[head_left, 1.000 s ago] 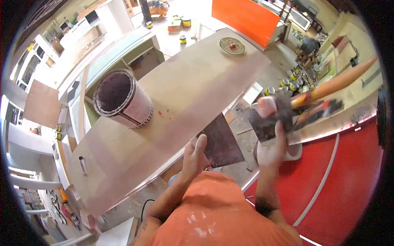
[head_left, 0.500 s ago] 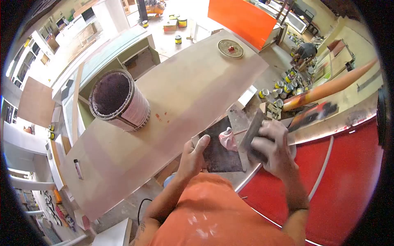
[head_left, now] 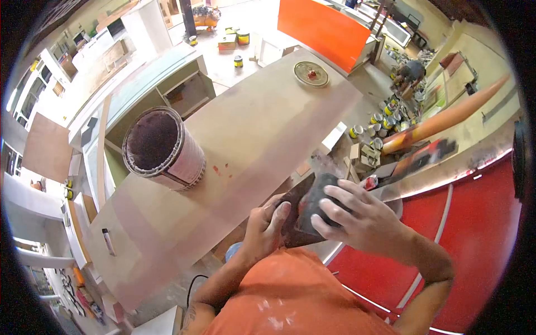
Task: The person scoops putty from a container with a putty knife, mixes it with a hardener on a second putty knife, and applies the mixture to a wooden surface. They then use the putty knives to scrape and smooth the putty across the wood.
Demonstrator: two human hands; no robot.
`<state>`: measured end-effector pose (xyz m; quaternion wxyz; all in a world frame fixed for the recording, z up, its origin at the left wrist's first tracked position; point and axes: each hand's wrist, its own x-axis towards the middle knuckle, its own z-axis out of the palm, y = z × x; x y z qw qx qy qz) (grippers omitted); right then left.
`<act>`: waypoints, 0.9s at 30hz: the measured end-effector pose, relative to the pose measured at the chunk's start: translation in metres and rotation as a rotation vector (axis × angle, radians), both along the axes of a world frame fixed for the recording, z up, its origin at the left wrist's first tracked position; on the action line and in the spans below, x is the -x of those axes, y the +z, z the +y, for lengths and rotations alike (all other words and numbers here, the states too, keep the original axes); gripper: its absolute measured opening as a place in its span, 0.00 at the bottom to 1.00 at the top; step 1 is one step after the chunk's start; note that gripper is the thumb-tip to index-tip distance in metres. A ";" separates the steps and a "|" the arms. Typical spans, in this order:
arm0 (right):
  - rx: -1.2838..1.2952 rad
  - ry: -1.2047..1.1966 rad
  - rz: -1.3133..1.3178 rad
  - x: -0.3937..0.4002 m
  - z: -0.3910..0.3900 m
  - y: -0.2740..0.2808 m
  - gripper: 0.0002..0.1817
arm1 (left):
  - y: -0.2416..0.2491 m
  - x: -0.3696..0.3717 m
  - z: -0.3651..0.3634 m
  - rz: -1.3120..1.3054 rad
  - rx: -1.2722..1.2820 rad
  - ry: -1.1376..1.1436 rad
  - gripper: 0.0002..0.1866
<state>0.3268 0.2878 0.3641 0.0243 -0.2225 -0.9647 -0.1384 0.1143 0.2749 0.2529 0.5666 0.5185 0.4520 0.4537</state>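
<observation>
My left hand [head_left: 268,228] is closed on the near left edge of a dark flat board [head_left: 291,226], thumb on top. In my right hand [head_left: 365,220] is a dark grey rectangular spreader [head_left: 317,202], gripped by the fingers and laid over the board, its far end blurred. It hides most of the board's upper face, where only a trace of reddish colour shows. Both hands are just in front of my orange shirt, beside the long edge of a pale brown tabletop panel [head_left: 251,128]. An open, stained can [head_left: 188,162] stands on that panel.
A round can lid [head_left: 311,73] and a lighter-like stick [head_left: 108,242] lie on the panel. Red panels [head_left: 385,279] are at my right. Several small cans [head_left: 375,131] crowd the floor beyond, near a bent-over person [head_left: 410,72]. An orange panel [head_left: 324,33] stands at the back.
My right hand has brought the spreader leftward over the board, covering the pink lump of paste seen there before. My left hand keeps its hold on the board, which now looks more tilted.
</observation>
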 end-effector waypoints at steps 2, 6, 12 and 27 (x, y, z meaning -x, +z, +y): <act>0.010 -0.048 -0.026 -0.002 -0.007 0.002 0.17 | 0.004 0.001 -0.001 0.068 -0.055 -0.020 0.18; 0.026 -0.095 -0.045 -0.004 -0.008 -0.003 0.17 | 0.015 0.000 0.000 0.023 -0.024 -0.018 0.17; 0.028 -0.073 0.188 -0.001 -0.013 0.001 0.15 | 0.037 0.001 -0.007 0.132 -0.026 -0.032 0.16; 0.049 -0.184 0.359 -0.008 -0.031 -0.023 0.16 | 0.030 0.001 -0.012 0.149 -0.023 0.006 0.18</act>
